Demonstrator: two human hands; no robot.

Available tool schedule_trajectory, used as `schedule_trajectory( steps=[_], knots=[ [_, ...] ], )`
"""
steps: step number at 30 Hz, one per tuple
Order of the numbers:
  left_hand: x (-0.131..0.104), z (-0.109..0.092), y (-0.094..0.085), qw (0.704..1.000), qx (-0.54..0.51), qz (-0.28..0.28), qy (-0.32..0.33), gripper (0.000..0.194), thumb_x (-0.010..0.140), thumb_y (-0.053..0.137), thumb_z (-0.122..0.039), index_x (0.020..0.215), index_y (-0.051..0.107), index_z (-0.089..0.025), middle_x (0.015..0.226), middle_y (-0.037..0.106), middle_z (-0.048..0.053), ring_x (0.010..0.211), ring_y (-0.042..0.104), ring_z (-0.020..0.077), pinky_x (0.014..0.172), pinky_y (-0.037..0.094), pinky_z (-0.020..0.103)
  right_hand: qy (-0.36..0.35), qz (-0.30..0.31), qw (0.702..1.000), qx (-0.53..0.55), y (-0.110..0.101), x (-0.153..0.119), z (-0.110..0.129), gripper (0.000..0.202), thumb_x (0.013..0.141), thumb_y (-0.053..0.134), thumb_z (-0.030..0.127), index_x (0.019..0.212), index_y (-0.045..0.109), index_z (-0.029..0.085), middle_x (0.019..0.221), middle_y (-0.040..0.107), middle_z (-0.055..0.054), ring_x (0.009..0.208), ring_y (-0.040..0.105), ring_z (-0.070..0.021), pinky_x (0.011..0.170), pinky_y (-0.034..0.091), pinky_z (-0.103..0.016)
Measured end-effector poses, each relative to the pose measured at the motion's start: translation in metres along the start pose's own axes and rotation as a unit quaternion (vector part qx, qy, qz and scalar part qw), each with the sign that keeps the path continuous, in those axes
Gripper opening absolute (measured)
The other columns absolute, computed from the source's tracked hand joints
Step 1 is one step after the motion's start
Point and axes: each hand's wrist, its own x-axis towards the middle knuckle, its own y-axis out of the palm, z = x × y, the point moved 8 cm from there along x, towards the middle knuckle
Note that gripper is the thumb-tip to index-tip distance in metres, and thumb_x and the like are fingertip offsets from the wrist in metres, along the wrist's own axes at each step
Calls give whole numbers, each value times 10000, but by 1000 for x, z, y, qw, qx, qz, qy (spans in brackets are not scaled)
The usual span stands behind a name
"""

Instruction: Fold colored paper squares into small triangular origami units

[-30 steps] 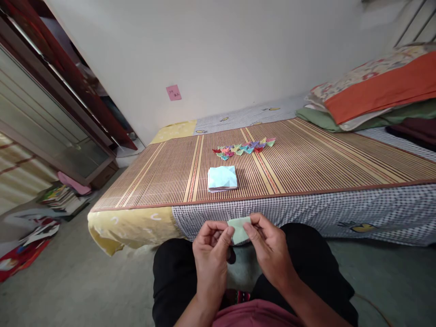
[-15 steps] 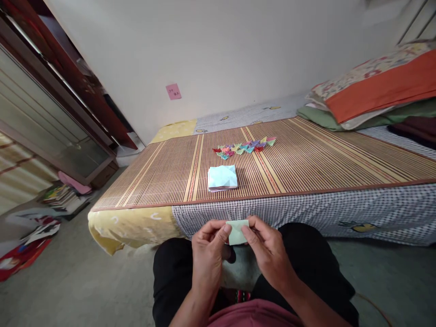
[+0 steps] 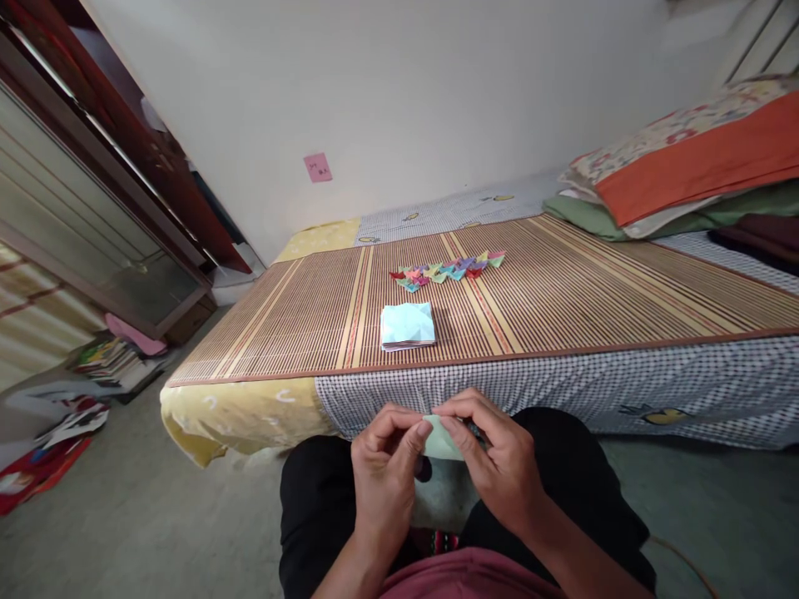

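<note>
Between my two hands, above my lap, is a small pale green sheet of paper (image 3: 442,443). My left hand (image 3: 385,466) pinches its left side near the top, thumb in front and fingers behind. At the upper right, my right hand (image 3: 503,457) pinches the sheet with thumb and forefinger, close to the left fingertips. Parts of the paper are covered by the fingers. Beyond my hands, a stack of light blue creased paper (image 3: 407,324) lies on the striped mat (image 3: 300,324). Behind it sits a cluster of small folded paper pieces (image 3: 448,271) in many colours.
The bed's checked sheet (image 3: 562,378) hangs over its near edge, just past my knees. Folded bedding (image 3: 699,175) is piled at the right. A pink note (image 3: 318,167) is on the wall. Books (image 3: 109,362) and a red item (image 3: 47,474) lie at the left.
My hands have drawn closer together at the paper's top edge, the right fingers moving left. More of the green sheet's top is now covered by fingers. The stack and folded pieces stay put.
</note>
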Motion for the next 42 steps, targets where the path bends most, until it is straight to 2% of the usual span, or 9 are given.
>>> schedule_trajectory(
  steps=[11, 13, 17, 20, 23, 29, 33, 38, 42],
  knots=[
    [0, -10, 3, 996, 81, 26, 21, 243, 895, 744, -289, 689, 693, -170, 690, 580, -3, 635, 516, 123, 582, 419, 220, 41, 66, 997, 7, 9, 2, -5, 205, 1024, 522, 190, 824, 560, 211, 766, 547, 16, 707, 556, -136, 665, 449, -254],
    [1, -5, 3, 997, 73, 33, -6, 244, 886, 752, -320, 707, 685, -167, 688, 569, -6, 612, 500, 117, 559, 413, 214, 69, 88, 994, 15, 11, 2, -10, 232, 1028, 519, 225, 800, 559, 210, 743, 540, 19, 684, 545, -135, 641, 438, -256],
    [3, 21, 1, 992, -26, 24, -125, 288, 867, 760, -420, 765, 650, -173, 605, 561, -30, 507, 475, 99, 484, 403, 198, 164, 124, 975, 79, 13, -2, -25, 223, 1029, 539, 308, 851, 627, 207, 713, 587, 21, 629, 566, -131, 574, 444, -241],
    [5, 35, -1, 980, -92, 11, -174, 325, 826, 793, -441, 751, 629, -170, 566, 581, -31, 459, 489, 93, 448, 398, 188, 203, 111, 967, 110, 8, -4, -34, 153, 997, 601, 331, 1023, 686, 206, 842, 685, -11, 750, 653, -156, 679, 520, -250],
    [6, 39, -3, 978, -111, -1, -177, 323, 806, 816, -429, 764, 640, -161, 567, 594, -31, 442, 494, 85, 441, 408, 185, 224, 110, 960, 126, 9, -6, -40, 195, 953, 665, 351, 1073, 699, 202, 910, 708, -31, 827, 670, -175, 753, 543, -274],
    [2, 36, 1, 974, -152, -18, -166, 303, 808, 823, -412, 796, 643, -169, 577, 562, -62, 359, 395, 50, 390, 377, 195, 289, 135, 931, 176, 29, -14, -47, 256, 874, 724, 371, 747, 588, 196, 631, 565, 36, 603, 557, -135, 567, 462, -236],
    [2, 38, 2, 968, -176, -31, -174, 307, 793, 830, -409, 792, 632, -174, 577, 579, -58, 342, 414, 59, 363, 340, 193, 275, 124, 940, 158, 34, -15, -44, 225, 893, 674, 332, 744, 564, 203, 621, 541, 38, 588, 533, -135, 549, 433, -234],
    [5, 41, 5, 958, -215, -43, -184, 315, 743, 859, -383, 755, 621, -176, 606, 606, -45, 394, 440, 68, 386, 348, 193, 177, 88, 980, 19, 25, -11, -32, 191, 888, 639, 264, 733, 544, 208, 659, 524, 31, 610, 484, -136, 562, 392, -241],
    [5, 37, 1, 971, -165, -46, -166, 293, 787, 836, -398, 789, 652, -169, 597, 607, -47, 394, 419, 58, 406, 349, 190, 185, 110, 976, 15, 27, -10, -32, 217, 891, 638, 281, 719, 523, 215, 637, 512, 36, 605, 488, -140, 553, 385, -240]
  ],
)
